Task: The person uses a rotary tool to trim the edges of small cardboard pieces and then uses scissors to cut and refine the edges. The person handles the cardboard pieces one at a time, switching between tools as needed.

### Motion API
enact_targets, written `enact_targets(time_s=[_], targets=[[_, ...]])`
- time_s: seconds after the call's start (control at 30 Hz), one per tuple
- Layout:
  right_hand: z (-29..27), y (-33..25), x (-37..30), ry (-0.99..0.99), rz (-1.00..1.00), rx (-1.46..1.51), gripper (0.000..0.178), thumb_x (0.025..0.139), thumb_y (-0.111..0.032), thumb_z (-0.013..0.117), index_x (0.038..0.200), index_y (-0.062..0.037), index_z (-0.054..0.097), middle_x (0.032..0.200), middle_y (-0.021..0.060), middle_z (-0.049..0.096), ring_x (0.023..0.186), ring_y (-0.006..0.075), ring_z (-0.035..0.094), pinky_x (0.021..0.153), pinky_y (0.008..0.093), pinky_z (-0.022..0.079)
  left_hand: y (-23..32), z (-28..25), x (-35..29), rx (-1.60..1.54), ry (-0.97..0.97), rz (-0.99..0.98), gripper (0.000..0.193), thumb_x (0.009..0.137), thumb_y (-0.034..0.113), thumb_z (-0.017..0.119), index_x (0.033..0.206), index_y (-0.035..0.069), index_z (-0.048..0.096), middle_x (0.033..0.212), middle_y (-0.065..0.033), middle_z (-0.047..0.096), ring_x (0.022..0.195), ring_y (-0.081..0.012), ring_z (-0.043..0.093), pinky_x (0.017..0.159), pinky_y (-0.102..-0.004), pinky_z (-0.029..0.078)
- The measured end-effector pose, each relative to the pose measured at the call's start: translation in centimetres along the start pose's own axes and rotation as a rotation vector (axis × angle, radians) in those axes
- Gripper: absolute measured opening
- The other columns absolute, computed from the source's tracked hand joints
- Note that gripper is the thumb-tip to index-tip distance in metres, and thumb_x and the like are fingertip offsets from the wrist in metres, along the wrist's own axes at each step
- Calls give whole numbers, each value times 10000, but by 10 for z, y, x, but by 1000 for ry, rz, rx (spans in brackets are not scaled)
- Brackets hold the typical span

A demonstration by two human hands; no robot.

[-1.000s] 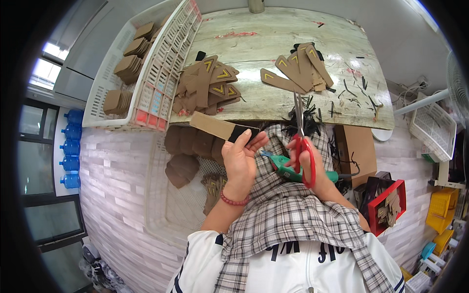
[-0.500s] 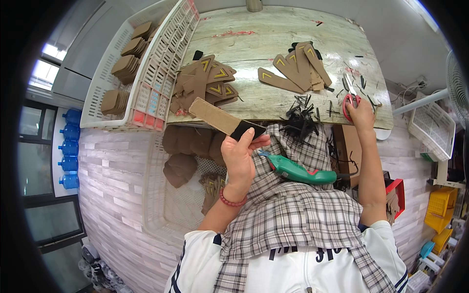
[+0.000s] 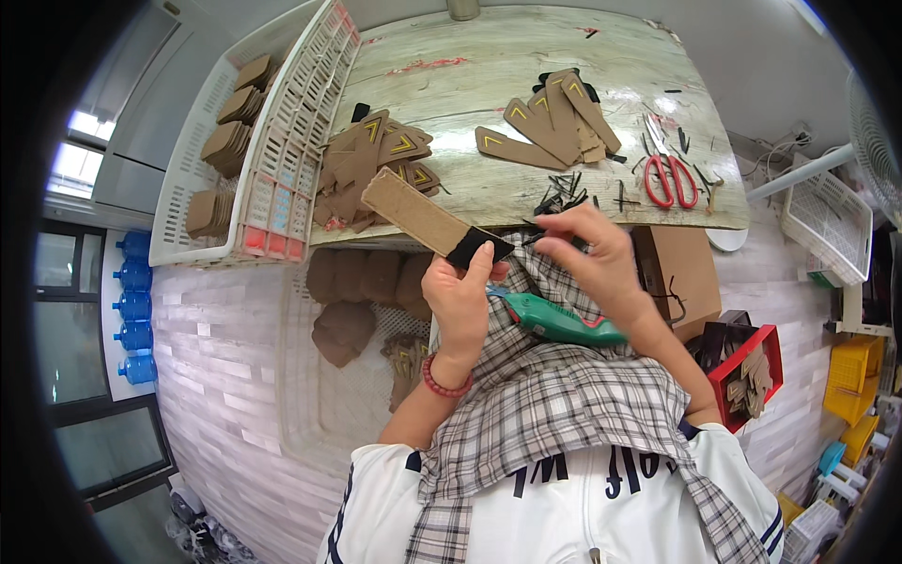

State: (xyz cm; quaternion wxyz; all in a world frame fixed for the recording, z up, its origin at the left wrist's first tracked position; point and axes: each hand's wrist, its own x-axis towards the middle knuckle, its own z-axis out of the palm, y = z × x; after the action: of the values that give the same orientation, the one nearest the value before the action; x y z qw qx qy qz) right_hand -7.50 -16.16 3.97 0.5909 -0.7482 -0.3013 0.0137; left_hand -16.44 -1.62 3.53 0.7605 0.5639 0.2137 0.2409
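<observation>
**A tan strip in the left hand, its black end facing the right fingers**

We look down at two bare hands meeting above a lap covered by a plaid apron (image 3: 545, 414). The left hand (image 3: 458, 305) grips a tan strip (image 3: 427, 221) at its black end (image 3: 467, 246), thumb on top and fingers beneath. The strip slants from upper left to lower right in our view, its tan end reaching toward the tabletop (image 3: 442, 103). Its long axis points at the right hand (image 3: 601, 258), whose thumb and fingertips are curved close together just beyond the black end. We cannot tell whether they pinch anything thin: the hand is slightly blurred, and black scraps (image 3: 564, 193) lie behind it. The left hand is the nearer one, being in contact.

Below the hands, a green tool (image 3: 554, 320) rests on the apron. Red-handled scissors (image 3: 664, 158) lie on the tabletop to the right.

Around these, we find containers. A tall white crate (image 3: 291, 141) at the tabletop's left side holds stacks of tan pieces (image 3: 249, 103). A lower white crate (image 3: 324, 423) beneath holds brown bundles (image 3: 343, 329) and strips with yellow chevrons (image 3: 404, 362). At right, a red-rimmed box (image 3: 775, 362) holds more tan pieces (image 3: 752, 381).
</observation>
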Motion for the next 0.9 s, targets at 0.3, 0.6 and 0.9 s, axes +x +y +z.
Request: enact_targets(time_s=[0.3, 0.6, 0.9], targets=[[30, -14, -7, 128, -270, -365, 126, 697, -62, 719, 813, -87, 674, 720, 30, 571, 697, 219, 563, 648, 330, 430, 4, 2, -8, 151, -3, 20, 101, 892, 38, 615, 955, -38, 592, 826, -50, 658, 653, -98, 618, 604, -231, 518], [32, -8, -5, 114, -533, -649, 169, 638, -22, 705, 765, -72, 606, 734, 64, 556, 720, 246, 564, 792, 387, 495, 0, -1, -9, 289, -85, 78, 90, 873, 35, 630, 908, -43, 602, 785, -37, 644, 630, -72, 591, 572, -223, 494], [26, 3, -3, 244, -174, -320, 154, 653, 15, 679, 750, -56, 583, 715, 61, 535, 700, 250, 544, 641, 347, 451, -2, -13, -9, 7, -140, -225, 95, 871, 30, 600, 926, -48, 599, 785, -66, 655, 577, -146, 640, 525, -254, 539]])
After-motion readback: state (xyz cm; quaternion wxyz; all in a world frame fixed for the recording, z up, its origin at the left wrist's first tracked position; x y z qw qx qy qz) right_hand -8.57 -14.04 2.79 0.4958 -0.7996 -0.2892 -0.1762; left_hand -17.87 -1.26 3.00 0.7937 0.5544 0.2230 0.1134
